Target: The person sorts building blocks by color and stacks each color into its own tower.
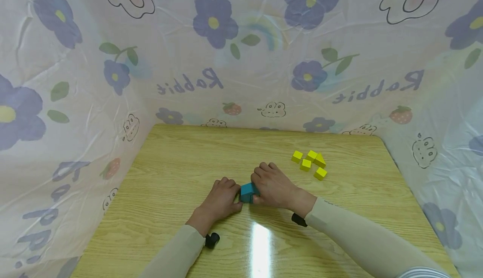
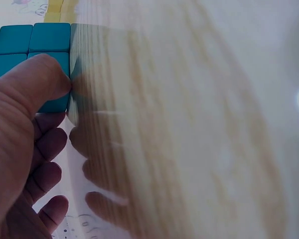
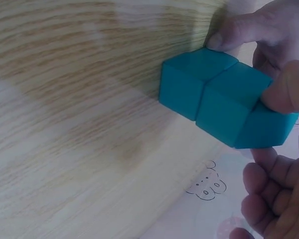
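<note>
While the left hand (image 1: 222,198) and right hand (image 1: 273,188) close in on each other near mid-table, the blue blocks (image 1: 247,190) sit between them, well apart from the far, left and right edges of the table (image 1: 181,156). Wide stretch of wood from the left hand out to the left edge. Printed cloth (image 1: 260,64) stands along the far edge.

Counts: two hands, four yellow cubes (image 1: 305,164), one yellow triangular block (image 1: 320,160). Yellow group is beyond the right hand, near it, not touching; triangular one is right beside a cube. Blue total: can't tell, fingers cover part; left wrist view shows four faces, two by two.

Left hand grips the blue blocks from the left, thumb over a face. Right hand grips them from the right, thumb on top, fingers curled below.

Look of the blue blocks: plain teal, smooth flat faces, slightly rounded edges, thin seams, angled outline. Can't tell if they're lifted or resting.
</note>
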Demonstrator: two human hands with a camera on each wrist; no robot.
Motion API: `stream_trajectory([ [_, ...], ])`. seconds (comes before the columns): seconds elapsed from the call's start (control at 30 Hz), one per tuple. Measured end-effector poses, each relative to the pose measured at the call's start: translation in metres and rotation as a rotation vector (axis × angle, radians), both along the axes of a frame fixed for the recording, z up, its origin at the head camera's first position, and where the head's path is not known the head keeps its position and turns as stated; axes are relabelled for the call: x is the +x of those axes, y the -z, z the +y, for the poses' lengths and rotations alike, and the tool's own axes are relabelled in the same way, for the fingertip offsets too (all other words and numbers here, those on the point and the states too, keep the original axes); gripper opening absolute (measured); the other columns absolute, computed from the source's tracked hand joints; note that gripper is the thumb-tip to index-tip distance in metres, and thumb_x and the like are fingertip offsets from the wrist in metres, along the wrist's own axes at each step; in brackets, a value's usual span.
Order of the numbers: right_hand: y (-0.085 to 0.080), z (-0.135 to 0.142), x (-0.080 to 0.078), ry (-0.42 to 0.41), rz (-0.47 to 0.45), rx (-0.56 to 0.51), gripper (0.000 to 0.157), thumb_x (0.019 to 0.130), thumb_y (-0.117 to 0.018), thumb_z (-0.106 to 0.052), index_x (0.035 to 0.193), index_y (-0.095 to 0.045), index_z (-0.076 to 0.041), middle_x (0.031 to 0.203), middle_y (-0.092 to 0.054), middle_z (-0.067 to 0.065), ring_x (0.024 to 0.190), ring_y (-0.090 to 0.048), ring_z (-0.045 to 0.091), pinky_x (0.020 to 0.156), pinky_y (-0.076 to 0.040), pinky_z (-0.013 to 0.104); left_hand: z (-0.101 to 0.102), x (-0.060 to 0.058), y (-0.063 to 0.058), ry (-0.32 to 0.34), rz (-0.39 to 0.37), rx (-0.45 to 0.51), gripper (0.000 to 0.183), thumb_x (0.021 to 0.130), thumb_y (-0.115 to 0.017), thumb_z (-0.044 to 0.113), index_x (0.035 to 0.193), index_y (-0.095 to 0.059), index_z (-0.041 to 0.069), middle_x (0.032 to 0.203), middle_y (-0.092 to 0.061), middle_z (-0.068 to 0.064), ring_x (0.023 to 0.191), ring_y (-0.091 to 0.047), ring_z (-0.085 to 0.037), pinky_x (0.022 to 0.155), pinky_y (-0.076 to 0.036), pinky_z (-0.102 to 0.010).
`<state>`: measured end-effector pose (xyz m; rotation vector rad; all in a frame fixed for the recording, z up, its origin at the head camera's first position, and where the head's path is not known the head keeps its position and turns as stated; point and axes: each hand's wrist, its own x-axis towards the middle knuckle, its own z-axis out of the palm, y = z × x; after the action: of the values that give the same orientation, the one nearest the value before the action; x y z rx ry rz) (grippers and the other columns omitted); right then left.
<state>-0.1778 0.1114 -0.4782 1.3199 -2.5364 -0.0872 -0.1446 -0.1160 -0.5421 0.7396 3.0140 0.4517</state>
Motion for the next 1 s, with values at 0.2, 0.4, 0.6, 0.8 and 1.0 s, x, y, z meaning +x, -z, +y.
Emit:
stream_trajectory([
  [0.2, 0.0005, 0.0001, -0.0001, 0.004, -0.007, 0.002, 0.038, 0.086, -0.076, -0.050, 0.088, -0.060, -0.016, 0.082, -0.051, -0.003, 0.079, -0.040, 0.018, 0.074, -0.034, 0.032, -0.0002, 0.0000, 0.0009, 0.003, 0.012, -0.003, 0.025, 0.094, -0.075, 0.037, 0.108, -0.071, 0.017, 0.098, -0.059, 0.005, 0.096, -0.046, -0.017, 0.097, -0.041, -0.041],
  [0.4, 0.0025, 0.0005, -0.0011, 0.006, -0.020, -0.006, 0.036, 0.086, -0.075, -0.049, 0.088, -0.059, -0.016, 0.082, -0.051, -0.003, 0.080, -0.041, 0.018, 0.075, -0.034, 0.033, 0.0001, 0.0001, 0.0015, 0.003, 0.019, -0.015, 0.027, 0.094, -0.075, 0.038, 0.109, -0.071, 0.016, 0.099, -0.060, 0.005, 0.096, -0.047, -0.017, 0.096, -0.041, -0.041],
  [0.6, 0.0041, 0.0015, -0.0015, 0.002, -0.023, -0.015, 0.036, 0.087, -0.075, -0.048, 0.087, -0.058, -0.016, 0.081, -0.048, -0.004, 0.080, -0.040, 0.018, 0.074, -0.033, 0.033, 0.0007, 0.0003, 0.0002, 0.005, 0.014, -0.013, 0.028, 0.095, -0.075, 0.039, 0.111, -0.071, 0.016, 0.099, -0.060, 0.005, 0.096, -0.047, -0.017, 0.097, -0.042, -0.041],
  [0.8, 0.0021, 0.0021, -0.0002, 0.012, -0.034, -0.006, 0.038, 0.087, -0.076, -0.050, 0.088, -0.059, -0.016, 0.082, -0.049, -0.003, 0.080, -0.040, 0.018, 0.075, -0.033, 0.032, 0.0012, -0.0001, -0.0003, 0.004, 0.006, -0.008, 0.027, 0.094, -0.075, 0.039, 0.110, -0.071, 0.017, 0.099, -0.060, 0.006, 0.095, -0.045, -0.016, 0.095, -0.041, -0.040],
  [1.0, 0.0025, 0.0027, 0.0001, 0.018, -0.047, -0.015, 0.038, 0.086, -0.076, -0.050, 0.088, -0.059, -0.016, 0.083, -0.050, -0.003, 0.081, -0.040, 0.018, 0.074, -0.033, 0.032, 0.0015, 0.0003, -0.0011, -0.002, 0.003, -0.010, 0.027, 0.093, -0.076, 0.039, 0.108, -0.070, 0.016, 0.098, -0.059, 0.006, 0.095, -0.045, -0.016, 0.092, -0.041, -0.038],
])
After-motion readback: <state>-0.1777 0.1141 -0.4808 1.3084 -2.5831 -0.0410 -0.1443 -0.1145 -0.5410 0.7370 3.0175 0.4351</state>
